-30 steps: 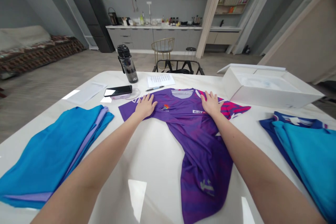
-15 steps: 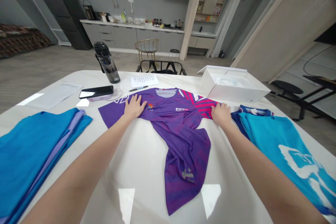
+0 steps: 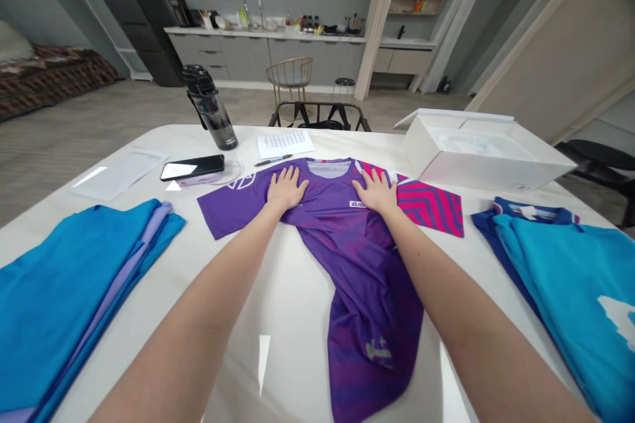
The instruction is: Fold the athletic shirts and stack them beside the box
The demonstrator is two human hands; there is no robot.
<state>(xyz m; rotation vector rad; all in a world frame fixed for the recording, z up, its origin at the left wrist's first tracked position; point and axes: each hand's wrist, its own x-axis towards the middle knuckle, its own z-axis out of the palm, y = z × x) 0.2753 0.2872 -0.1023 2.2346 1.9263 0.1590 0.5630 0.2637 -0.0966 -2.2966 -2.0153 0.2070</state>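
Note:
A purple jersey (image 3: 342, 238) with a pink-striped sleeve lies on the white table, collar at the far side. Its upper part and both sleeves are spread out, while the body is bunched and twisted toward me. My left hand (image 3: 288, 189) rests flat with spread fingers on the chest, left of the collar. Also flat, with fingers apart, my right hand (image 3: 376, 193) presses on the chest right of the collar, partly covering the printed lettering. Neither hand grips the cloth.
Folded blue and lilac clothes (image 3: 74, 284) lie at left, folded teal and navy shirts (image 3: 555, 264) at right. Behind the jersey are a phone (image 3: 193, 167), a water bottle (image 3: 214, 112), a printed sheet (image 3: 285, 143), a pen (image 3: 272, 160) and an open white box (image 3: 486, 158).
My right hand has moved left from the striped sleeve onto the chest, and that sleeve now lies spread out. My left hand has shifted slightly toward the collar. The view has tilted downward.

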